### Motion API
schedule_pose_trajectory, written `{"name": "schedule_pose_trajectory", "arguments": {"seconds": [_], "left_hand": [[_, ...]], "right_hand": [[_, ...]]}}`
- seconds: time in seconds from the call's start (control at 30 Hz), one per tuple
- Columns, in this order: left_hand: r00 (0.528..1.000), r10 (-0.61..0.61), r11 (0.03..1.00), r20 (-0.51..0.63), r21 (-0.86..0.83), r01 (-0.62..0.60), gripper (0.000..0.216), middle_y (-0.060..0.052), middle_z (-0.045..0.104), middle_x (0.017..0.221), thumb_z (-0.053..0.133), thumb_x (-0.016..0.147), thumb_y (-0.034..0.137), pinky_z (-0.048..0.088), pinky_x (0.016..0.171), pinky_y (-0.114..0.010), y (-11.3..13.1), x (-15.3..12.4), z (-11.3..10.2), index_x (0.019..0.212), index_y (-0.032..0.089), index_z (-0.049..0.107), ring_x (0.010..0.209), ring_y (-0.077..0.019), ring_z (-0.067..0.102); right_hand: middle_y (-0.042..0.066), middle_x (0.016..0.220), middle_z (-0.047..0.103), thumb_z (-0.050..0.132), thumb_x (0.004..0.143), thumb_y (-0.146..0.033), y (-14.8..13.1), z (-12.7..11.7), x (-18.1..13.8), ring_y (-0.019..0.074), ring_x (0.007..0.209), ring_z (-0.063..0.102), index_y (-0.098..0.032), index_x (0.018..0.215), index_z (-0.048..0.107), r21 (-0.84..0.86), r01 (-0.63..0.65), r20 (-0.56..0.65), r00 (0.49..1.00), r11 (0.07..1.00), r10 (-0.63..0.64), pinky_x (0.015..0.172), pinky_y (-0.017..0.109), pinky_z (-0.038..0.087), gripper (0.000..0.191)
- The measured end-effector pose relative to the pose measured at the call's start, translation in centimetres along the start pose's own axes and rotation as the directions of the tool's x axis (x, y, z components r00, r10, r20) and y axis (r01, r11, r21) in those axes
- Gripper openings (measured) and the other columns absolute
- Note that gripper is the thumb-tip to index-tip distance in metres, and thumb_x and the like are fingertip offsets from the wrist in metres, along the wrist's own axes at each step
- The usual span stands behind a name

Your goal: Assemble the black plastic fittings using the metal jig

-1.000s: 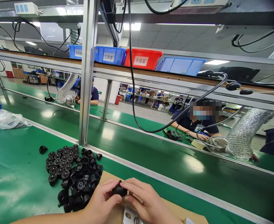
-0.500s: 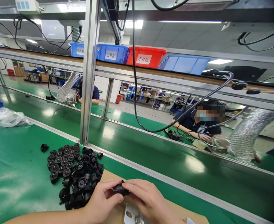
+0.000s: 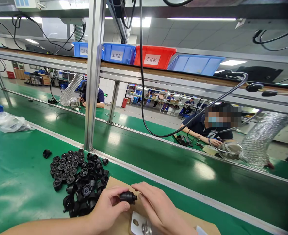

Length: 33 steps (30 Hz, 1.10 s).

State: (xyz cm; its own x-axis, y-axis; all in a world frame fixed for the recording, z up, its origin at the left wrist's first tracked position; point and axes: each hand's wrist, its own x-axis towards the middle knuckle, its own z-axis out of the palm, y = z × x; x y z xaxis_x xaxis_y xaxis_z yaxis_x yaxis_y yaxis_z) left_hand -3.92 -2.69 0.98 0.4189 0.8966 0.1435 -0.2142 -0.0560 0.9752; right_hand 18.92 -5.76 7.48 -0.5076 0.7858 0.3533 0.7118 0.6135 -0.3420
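A small black ribbed plastic part [image 3: 128,197] is pinched between the thumb and fingers of my left hand [image 3: 107,207], its narrower end pointing right. My right hand [image 3: 158,205] is just right of that end, fingers stretched out and a little apart from the part. Below both hands lies a white plate with an oval hole and a shiny metal piece [image 3: 140,223], partly covered by my right hand. Brown cardboard [image 3: 117,184] lies under the hands. To the left, a loose heap of black plastic parts [image 3: 86,189] adjoins rows of upright round black parts [image 3: 65,168].
A metal post [image 3: 93,81] rises behind the parts, beside a green conveyor belt [image 3: 144,150]. A black cable [image 3: 142,91] hangs ahead. Bins, including a red bin [image 3: 155,57], stand on the overhead shelf. A plastic bag [image 3: 10,122] lies left. A co-worker [image 3: 207,127] sits across.
My right fingers have come off the black part and straightened, showing its narrow end. My left hand keeps hold of it in about the same place.
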Motion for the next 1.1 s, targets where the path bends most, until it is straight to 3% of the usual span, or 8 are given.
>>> {"name": "schedule_pose_trajectory", "arguments": {"seconds": [0.2,0.37,0.47,0.7,0.83,0.93,1.03,1.1], "left_hand": [[0.997,0.032,0.999,0.069,-0.015,-0.031,0.044,-0.004,0.082,0.117,0.078,0.080,0.011,0.058,0.100,-0.032,0.8,0.1,0.1,0.121,0.026,0.083,0.112,-0.0270,0.073],[0.980,0.192,0.940,0.047,0.280,-0.197,0.047,0.001,0.085,0.110,0.082,0.077,0.003,0.058,0.099,-0.030,1.3,-0.2,-0.1,0.112,0.034,0.086,0.105,-0.0240,0.076],[0.962,0.269,0.895,0.047,0.356,-0.267,0.054,0.000,0.084,0.116,0.084,0.078,0.008,0.059,0.104,-0.033,0.7,-0.4,-0.6,0.124,0.036,0.081,0.109,-0.0256,0.076],[0.974,0.225,0.883,-0.005,0.423,-0.202,0.041,-0.006,0.079,0.131,0.066,0.100,0.026,0.059,0.110,-0.042,-1.2,-0.6,-1.5,0.140,0.033,0.071,0.118,-0.0271,0.075],[0.920,0.357,0.725,0.159,0.574,-0.380,0.067,-0.006,0.067,0.149,0.067,0.091,0.007,0.048,0.123,-0.050,0.2,-1.1,-1.6,0.151,0.035,0.060,0.138,-0.0297,0.062],[0.882,0.361,0.524,0.303,0.716,-0.461,0.084,-0.011,0.049,0.166,0.071,0.088,0.008,0.040,0.128,-0.057,3.0,-1.2,-2.3,0.164,0.031,0.042,0.152,-0.0357,0.047],[0.868,0.319,0.290,0.381,0.832,-0.472,0.051,-0.012,0.065,0.147,0.058,0.098,0.013,0.047,0.118,-0.052,6.8,-0.3,-4.8,0.146,0.028,0.063,0.137,-0.0334,0.056],[0.944,0.251,0.195,0.213,0.945,-0.264,0.038,-0.011,0.070,0.132,0.054,0.099,0.012,0.049,0.111,-0.045,9.2,0.8,-7.8,0.127,0.027,0.075,0.127,-0.0298,0.059]], "right_hand": [[0.011,0.115,0.075,0.046,0.101,-0.011,0.3,0.1,-0.1,0.0237,0.094,0.069,-0.027,0.134,0.062,-0.083,0.140,0.028,0.990,0.987,-0.138,0.079,0.035,0.051,0.040],[0.003,0.079,0.067,0.058,0.099,-0.033,-0.9,1.5,0.1,0.0198,0.073,0.056,-0.022,0.097,0.069,0.122,-0.177,0.093,0.982,0.977,0.166,0.070,0.033,0.039,0.016],[0.000,0.067,0.055,0.052,0.102,-0.042,-1.1,2.3,0.5,0.0155,0.066,0.046,-0.019,0.072,0.056,0.363,-0.418,0.143,0.908,0.833,0.394,0.063,0.030,0.032,0.038],[0.000,0.070,0.057,0.055,0.098,-0.050,-0.3,2.3,0.8,0.0161,0.068,0.046,-0.019,0.074,0.059,0.496,-0.470,0.148,0.874,0.730,0.462,0.064,0.029,0.033,0.040],[0.002,0.072,0.061,0.050,0.100,-0.057,0.3,2.5,0.5,0.0182,0.069,0.052,-0.019,0.077,0.062,0.476,-0.481,0.141,0.868,0.736,0.476,0.065,0.030,0.037,0.046],[0.003,0.069,0.065,0.052,0.097,-0.060,2.0,2.8,-0.1,0.0212,0.064,0.057,-0.022,0.085,0.069,0.235,-0.514,0.020,0.851,0.825,0.525,0.063,0.032,0.037,0.044],[0.004,0.071,0.069,0.057,0.091,-0.059,4.4,3.1,-0.6,0.0256,0.061,0.064,-0.027,0.091,0.073,-0.011,-0.541,-0.119,0.836,0.841,0.536,0.059,0.035,0.038,0.037],[0.005,0.072,0.071,0.056,0.090,-0.058,5.8,3.5,-0.8,0.0276,0.061,0.067,-0.029,0.092,0.074,-0.074,-0.550,-0.143,0.831,0.832,0.537,0.057,0.036,0.040,0.034]]}}
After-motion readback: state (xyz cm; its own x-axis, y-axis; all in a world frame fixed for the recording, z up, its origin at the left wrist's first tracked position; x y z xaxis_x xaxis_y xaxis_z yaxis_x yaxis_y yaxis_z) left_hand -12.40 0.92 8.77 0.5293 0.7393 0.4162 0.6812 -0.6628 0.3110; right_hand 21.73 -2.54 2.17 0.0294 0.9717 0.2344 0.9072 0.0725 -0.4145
